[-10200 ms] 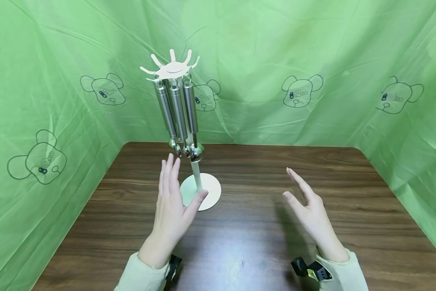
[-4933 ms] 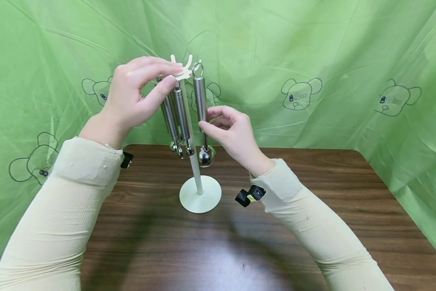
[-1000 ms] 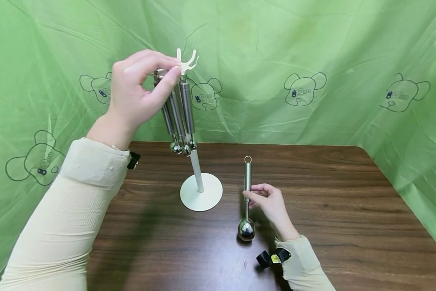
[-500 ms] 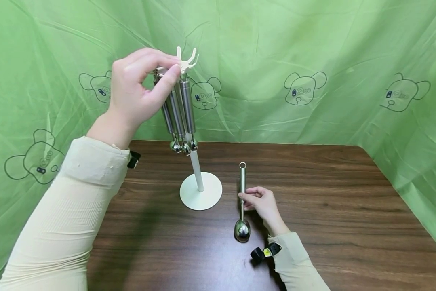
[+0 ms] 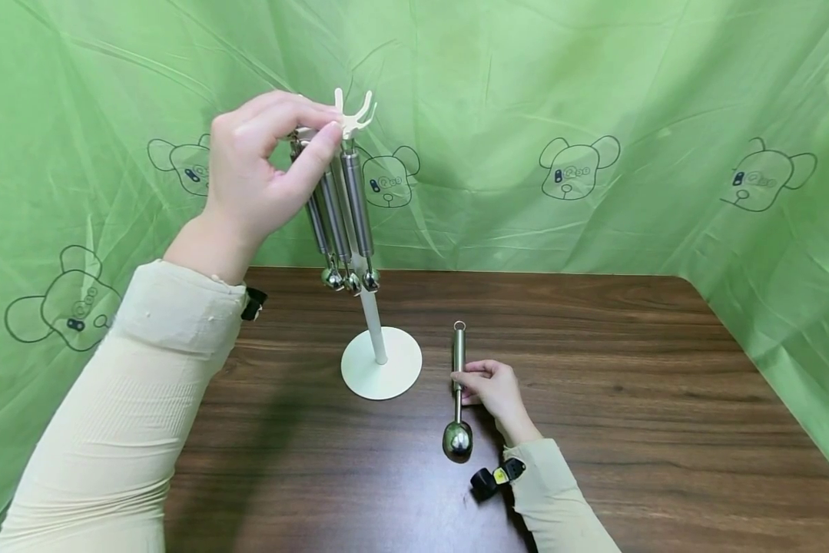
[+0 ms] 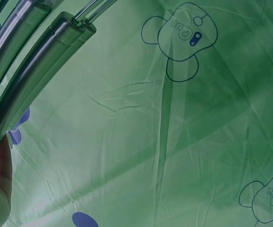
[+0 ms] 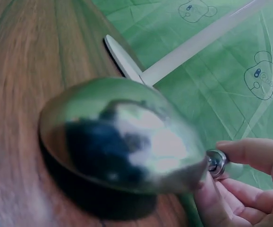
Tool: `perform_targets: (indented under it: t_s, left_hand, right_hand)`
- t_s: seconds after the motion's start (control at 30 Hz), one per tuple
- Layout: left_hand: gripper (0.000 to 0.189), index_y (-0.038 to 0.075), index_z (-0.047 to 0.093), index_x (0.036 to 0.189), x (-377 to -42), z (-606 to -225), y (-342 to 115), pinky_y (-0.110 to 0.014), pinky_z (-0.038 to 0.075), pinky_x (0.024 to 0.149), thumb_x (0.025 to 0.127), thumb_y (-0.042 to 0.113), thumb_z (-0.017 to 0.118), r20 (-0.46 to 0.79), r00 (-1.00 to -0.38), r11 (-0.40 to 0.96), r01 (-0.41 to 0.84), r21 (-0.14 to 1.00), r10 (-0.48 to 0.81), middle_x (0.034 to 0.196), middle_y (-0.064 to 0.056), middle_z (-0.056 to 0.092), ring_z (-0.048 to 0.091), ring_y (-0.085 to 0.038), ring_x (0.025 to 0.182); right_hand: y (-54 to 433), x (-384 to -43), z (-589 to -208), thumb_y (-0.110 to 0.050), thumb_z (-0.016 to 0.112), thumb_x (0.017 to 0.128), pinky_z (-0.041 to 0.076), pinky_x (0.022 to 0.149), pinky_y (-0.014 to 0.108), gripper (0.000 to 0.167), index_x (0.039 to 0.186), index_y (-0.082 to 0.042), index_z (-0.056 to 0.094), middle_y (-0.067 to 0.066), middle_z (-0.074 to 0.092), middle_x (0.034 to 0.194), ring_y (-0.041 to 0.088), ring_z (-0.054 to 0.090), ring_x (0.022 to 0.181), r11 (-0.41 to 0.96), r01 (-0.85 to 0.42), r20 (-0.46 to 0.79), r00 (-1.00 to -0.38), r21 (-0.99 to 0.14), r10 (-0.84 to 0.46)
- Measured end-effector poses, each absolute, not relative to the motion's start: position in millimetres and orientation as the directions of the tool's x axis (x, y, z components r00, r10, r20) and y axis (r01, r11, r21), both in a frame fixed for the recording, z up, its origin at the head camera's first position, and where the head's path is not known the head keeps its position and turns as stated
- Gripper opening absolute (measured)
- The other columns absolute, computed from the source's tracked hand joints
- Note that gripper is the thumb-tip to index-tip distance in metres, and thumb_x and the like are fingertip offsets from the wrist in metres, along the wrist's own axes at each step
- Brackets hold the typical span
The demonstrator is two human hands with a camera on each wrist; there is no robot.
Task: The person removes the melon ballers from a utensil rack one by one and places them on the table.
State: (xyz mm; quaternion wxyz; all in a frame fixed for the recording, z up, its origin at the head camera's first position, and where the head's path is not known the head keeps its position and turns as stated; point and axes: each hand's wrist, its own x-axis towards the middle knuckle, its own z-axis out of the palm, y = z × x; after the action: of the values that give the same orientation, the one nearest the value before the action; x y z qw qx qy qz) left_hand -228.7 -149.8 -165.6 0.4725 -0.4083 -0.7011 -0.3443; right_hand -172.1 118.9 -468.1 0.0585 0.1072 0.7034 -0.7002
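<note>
My left hand (image 5: 258, 157) pinches the top of a white utensil stand (image 5: 381, 376), thumb and fingers meeting at its pronged head; the fingers cover part of that head. From the prongs hang several metal utensils (image 5: 354, 203) with rounded ends, and their handles (image 6: 32, 66) show large in the left wrist view. Low over the table, my right hand (image 5: 493, 392) pinches the grey handle of a metal spoon (image 5: 458, 440). Its ring points away and its bowl toward me. In the right wrist view the shiny bowl (image 7: 122, 137) is rounded side up, at the tabletop.
A brown wood-grain table (image 5: 628, 384) carries the stand, whose round base lies left of the spoon. Green cloth (image 5: 483, 69) with bear-head drawings surrounds the table at the back and sides.
The spoon came off the stand in my right hand and down to the table. Over the last second it tipped flatter and shifted slightly left. My left hand stays on the stand's head.
</note>
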Motion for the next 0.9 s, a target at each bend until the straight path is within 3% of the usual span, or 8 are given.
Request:
perform_targets:
  t_s: [0.37, 0.67, 0.9]
  left_hand:
    - [0.019, -0.001, 0.075, 0.09, -227.7, -164.8, -149.4, -0.013, 0.049, 0.077, 0.088, 0.015, 0.065, 0.941, -0.225, 0.432, 0.897, 0.098, 0.252, 0.093, -0.013, 0.077, 0.058, 0.013, 0.086]
    - [0.019, -0.002, 0.075, 0.089, -227.9, -165.4, -149.7, -0.012, 0.048, 0.076, 0.088, 0.014, 0.065, 0.941, -0.219, 0.428, 0.899, 0.093, 0.256, 0.094, -0.013, 0.077, 0.058, 0.013, 0.086]
    - [0.019, -0.001, 0.076, 0.09, -227.8, -165.1, -150.1, -0.012, 0.047, 0.075, 0.088, 0.015, 0.065, 0.941, -0.218, 0.43, 0.899, 0.09, 0.259, 0.094, -0.013, 0.077, 0.058, 0.013, 0.085]
  right_hand:
    - [117.9, -172.6, -470.4, -0.004, 0.075, 0.08, 0.056, 0.05, 0.028, 0.037, 0.113, 0.01, 0.063, 0.01, 0.071, 0.08, 0.01, 0.062, 0.05, 0.168, 0.237, -0.225, -0.97, -0.957, 0.09]
    - [116.2, -173.8, -469.6, -0.007, 0.075, 0.079, 0.055, 0.048, 0.028, 0.039, 0.113, 0.008, 0.065, 0.008, 0.067, 0.077, 0.01, 0.062, 0.047, 0.319, 0.199, -0.179, -0.98, -0.927, 0.09]
    - [115.3, -175.4, -470.3, -0.007, 0.076, 0.079, 0.055, 0.048, 0.027, 0.041, 0.115, 0.009, 0.064, 0.006, 0.065, 0.075, 0.009, 0.062, 0.047, 0.318, 0.204, -0.187, -0.979, -0.926, 0.083]
